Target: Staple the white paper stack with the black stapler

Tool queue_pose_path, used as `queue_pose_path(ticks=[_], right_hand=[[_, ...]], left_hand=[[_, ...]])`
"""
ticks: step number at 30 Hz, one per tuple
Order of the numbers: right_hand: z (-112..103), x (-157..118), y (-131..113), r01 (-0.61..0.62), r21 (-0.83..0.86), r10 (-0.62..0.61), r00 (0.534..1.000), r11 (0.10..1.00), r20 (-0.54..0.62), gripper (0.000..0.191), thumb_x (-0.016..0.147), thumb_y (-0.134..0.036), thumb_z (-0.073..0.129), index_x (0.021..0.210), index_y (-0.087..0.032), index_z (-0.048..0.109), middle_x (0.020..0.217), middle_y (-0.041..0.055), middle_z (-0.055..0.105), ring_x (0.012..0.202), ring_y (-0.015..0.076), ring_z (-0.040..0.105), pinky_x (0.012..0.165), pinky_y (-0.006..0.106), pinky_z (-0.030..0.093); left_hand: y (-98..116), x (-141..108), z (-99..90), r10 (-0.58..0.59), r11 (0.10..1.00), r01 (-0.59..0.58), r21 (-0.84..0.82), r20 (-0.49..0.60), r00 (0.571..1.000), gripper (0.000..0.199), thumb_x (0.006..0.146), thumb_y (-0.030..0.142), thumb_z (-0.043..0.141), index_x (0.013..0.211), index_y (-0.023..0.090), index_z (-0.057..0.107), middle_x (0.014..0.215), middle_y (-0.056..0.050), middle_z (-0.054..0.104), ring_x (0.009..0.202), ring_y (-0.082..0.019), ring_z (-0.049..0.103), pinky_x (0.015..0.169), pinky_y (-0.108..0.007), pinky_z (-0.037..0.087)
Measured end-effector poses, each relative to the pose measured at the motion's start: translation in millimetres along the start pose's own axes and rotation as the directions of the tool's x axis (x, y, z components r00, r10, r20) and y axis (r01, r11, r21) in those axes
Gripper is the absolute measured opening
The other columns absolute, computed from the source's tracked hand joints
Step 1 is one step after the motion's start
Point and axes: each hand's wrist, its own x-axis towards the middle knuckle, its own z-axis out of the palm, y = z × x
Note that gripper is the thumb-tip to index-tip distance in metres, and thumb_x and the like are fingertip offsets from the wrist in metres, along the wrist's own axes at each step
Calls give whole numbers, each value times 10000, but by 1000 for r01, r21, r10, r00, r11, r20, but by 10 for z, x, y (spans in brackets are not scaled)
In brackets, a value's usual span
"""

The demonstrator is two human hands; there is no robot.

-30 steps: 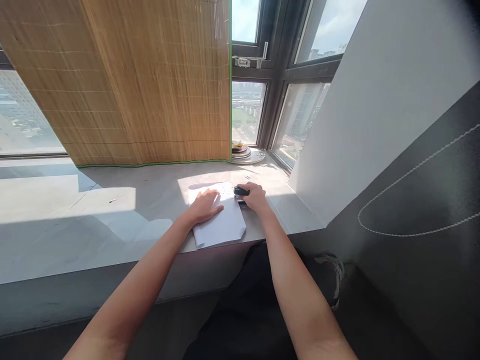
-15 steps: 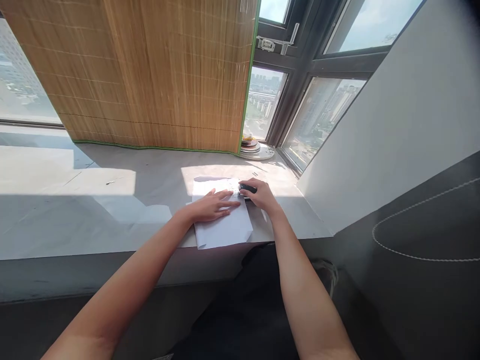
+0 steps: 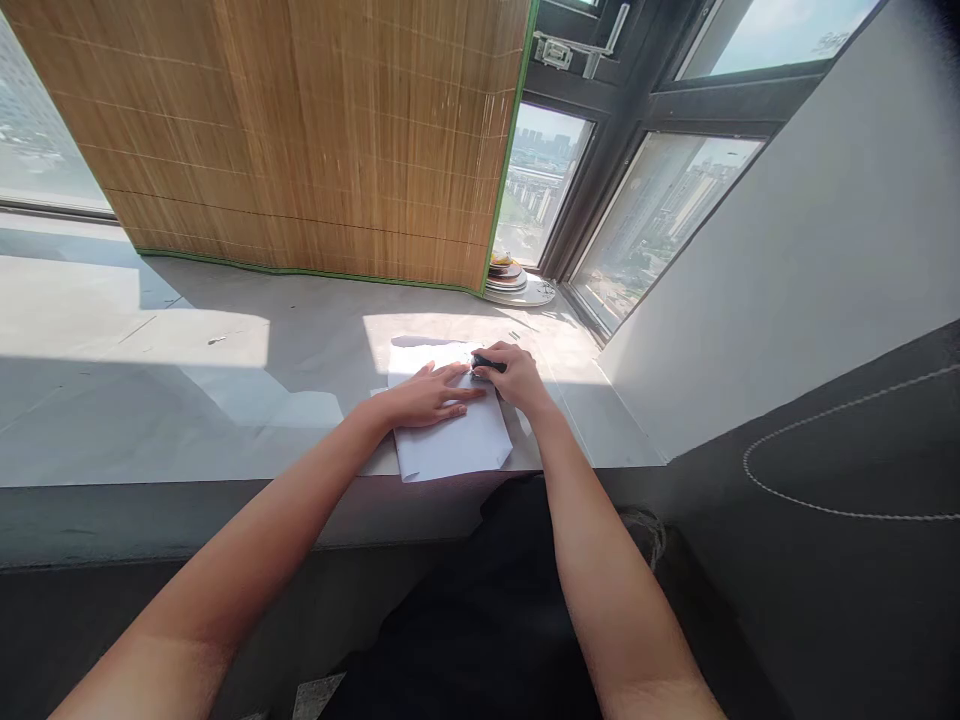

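Observation:
White sheets of paper (image 3: 454, 450) lie on the pale window sill, their near edge reaching the sill's front edge. My left hand (image 3: 429, 396) rests flat on the paper with its fingers stretched towards the right. Close to those fingertips, my right hand (image 3: 517, 378) is closed around a small black object (image 3: 487, 363) with a rounded body, held against the paper's upper right part. Small dark marks show beside it. The fingers cover much of this object, so its exact kind is unclear.
A bamboo blind (image 3: 322, 150) with green edging hangs in front, down to the sill (image 3: 187, 420). Stacked plates (image 3: 517, 285) stand in the window corner. A white wall (image 3: 757, 250) slopes up at right, with a beaded cord (image 3: 780, 508) below it.
The camera view has shifted slightly, so the sill sits higher. The black object in my right hand has moved a little leftwards over the paper. My left hand stays flat.

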Motion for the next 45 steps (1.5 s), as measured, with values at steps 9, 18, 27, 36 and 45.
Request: queue_pose_path(ticks=[9,18,27,36,45], right_hand=[[26,-13,-37,-3,-69,3,1000,998,-7,272,923,-234,676,1111,-361,824,1098,36,748,1118,295,616,999,473,440],[39,-7,-35,-3,-84,4,1000,996,11,278,915,-217,677,1098,-362,826,1089,38,730,1119,285,592,957,440,425],[31,-17,-125,-48,-147,56,997,988,49,245,922,-247,654,1095,-335,803,1114,34,728,1119,271,558,930,421,336],[68,-16,-164,-41,-245,59,996,969,66,170,939,-246,604,941,-290,768,1070,30,691,1067,255,522,916,423,282],[156,-15,-238,3,-419,57,990,908,131,160,893,-141,617,856,-238,739,1041,64,661,1035,257,487,935,438,262]], left_hand=[[12,-5,-1,5,1000,-5,7,13,1000,420,1071,478,505,1478,472,610,1707,-44,369,1505,-361,430,1271,-690,148],[28,9,0,-8,999,6,43,36,999,436,1080,487,494,1506,459,583,1715,-50,357,1517,-361,408,1270,-684,158],[91,-1,-45,-23,997,19,81,51,998,440,1090,488,469,1514,448,578,1709,-74,352,1490,-348,433,1258,-688,179],[81,-4,-19,-4,996,2,92,16,1000,431,1083,460,497,1504,450,591,1679,-87,395,1453,-350,474,1242,-697,223],[70,9,-32,6,995,-11,100,52,999,445,1092,461,472,1525,440,569,1741,-70,294,1560,-361,332,1263,-702,170]])
